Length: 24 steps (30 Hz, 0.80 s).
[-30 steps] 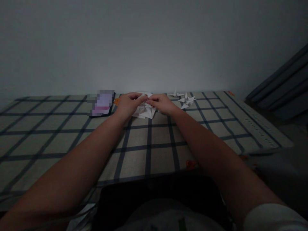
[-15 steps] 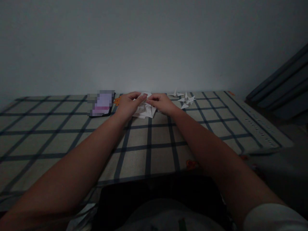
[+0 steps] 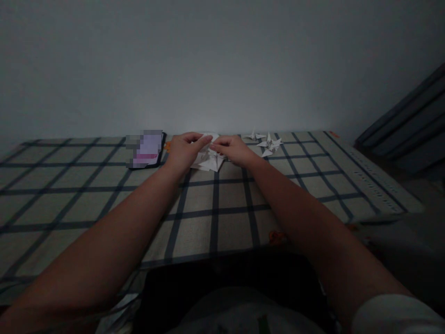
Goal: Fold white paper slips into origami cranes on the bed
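Observation:
White folded paper (image 3: 210,163) is pinched between my two hands near the far side of the table. My left hand (image 3: 187,147) has its thumb and fingers closed on the paper's left and upper part. Close beside it, my right hand (image 3: 232,149) pinches the paper from the right, its thumb almost touching the left thumb. The fingers cover much of the paper, so its exact folds are hard to make out. To the right lie several white folded paper cranes (image 3: 270,145), with another white paper crane (image 3: 255,136) just behind them.
A phone (image 3: 149,149) with a lit, partly pixelated screen lies left of my hands. The checked tablecloth (image 3: 229,225) covers the table, which meets a plain wall (image 3: 222,65) at the back. Dark slatted material (image 3: 410,125) stands at the right.
The paper's lower right part has shifted slightly, showing more of a pointed fold. My hands have barely moved and keep their pinch on the paper.

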Each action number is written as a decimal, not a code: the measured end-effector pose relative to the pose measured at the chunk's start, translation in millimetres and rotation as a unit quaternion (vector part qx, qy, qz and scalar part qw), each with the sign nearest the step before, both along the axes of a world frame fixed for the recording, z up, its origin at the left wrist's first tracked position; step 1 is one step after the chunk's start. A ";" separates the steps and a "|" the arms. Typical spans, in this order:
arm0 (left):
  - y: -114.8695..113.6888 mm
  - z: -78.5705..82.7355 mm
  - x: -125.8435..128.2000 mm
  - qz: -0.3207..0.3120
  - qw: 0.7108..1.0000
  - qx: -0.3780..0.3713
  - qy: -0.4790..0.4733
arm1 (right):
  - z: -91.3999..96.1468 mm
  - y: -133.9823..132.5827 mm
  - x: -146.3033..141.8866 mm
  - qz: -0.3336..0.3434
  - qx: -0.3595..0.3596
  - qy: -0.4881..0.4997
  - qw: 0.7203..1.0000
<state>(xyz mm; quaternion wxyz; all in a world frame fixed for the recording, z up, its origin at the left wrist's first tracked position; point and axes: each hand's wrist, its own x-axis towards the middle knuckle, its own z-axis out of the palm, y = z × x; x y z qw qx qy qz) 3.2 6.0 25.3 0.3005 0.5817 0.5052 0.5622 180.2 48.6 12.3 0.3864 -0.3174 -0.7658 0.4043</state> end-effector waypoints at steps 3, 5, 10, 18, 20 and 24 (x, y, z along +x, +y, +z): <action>0.6 -0.8 0.1 -0.004 1.000 0.003 -0.001 | 0.3 -0.2 -0.2 0.001 -0.006 0.000 1.000; 0.7 -1.5 0.0 -0.009 1.000 0.010 -0.007 | 0.7 -0.6 -0.5 0.001 -0.006 0.000 1.000; -1.1 -1.0 1.3 -0.004 1.000 0.011 -0.008 | 1.6 -1.6 -0.4 -0.006 -0.008 0.005 1.000; -1.8 -0.3 1.1 0.001 1.000 0.009 -0.021 | 0.9 -1.1 -1.7 -0.001 -0.017 0.007 1.000; 0.6 -1.7 -0.3 0.004 1.000 0.005 -0.027 | 0.6 -1.1 -2.1 0.002 -0.019 0.010 1.000; 6.5 -4.7 -2.6 -0.018 0.998 0.011 -0.064 | 1.6 0.0 -1.2 -0.021 0.015 0.024 0.999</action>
